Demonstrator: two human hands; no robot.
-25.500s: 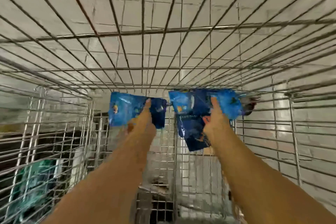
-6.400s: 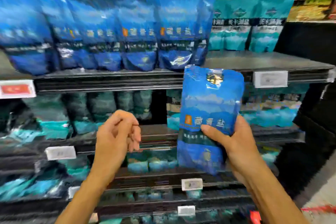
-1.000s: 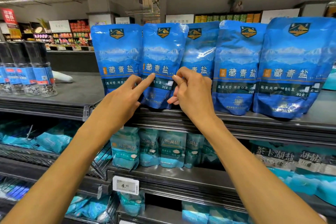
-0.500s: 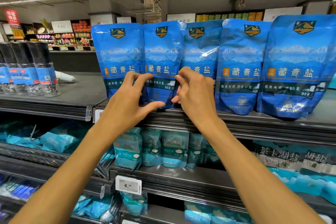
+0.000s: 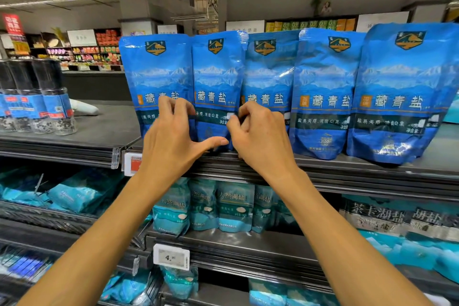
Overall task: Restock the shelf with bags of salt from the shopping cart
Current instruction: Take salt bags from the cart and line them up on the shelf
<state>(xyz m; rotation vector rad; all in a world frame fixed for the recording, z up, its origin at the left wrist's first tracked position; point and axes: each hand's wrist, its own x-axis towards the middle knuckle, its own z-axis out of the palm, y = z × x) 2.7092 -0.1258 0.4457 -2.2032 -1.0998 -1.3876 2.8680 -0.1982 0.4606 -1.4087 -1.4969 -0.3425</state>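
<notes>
Several blue salt bags stand upright in a row on the top shelf (image 5: 347,169). My two hands are on the second bag from the left (image 5: 218,77). My left hand (image 5: 171,141) curls its fingers at that bag's left edge, against the first bag (image 5: 159,74), and its thumb stretches along the bag's bottom. My right hand (image 5: 260,141) pinches the same bag's right edge, where it overlaps the third bag (image 5: 269,74). Two more blue bags (image 5: 323,82) (image 5: 407,87) stand to the right. The shopping cart is out of view.
Dark grinder bottles (image 5: 37,97) stand on the adjoining shelf at left. Teal salt bags (image 5: 233,206) fill the shelf below, with a price tag (image 5: 171,257) on the rail under them. A red-and-white label (image 5: 133,163) hangs on the top shelf's edge by my left wrist.
My left hand went from a pointing finger on the second bag to fingers curled at its left edge with the thumb under it. My right hand stayed at the bag's right edge.
</notes>
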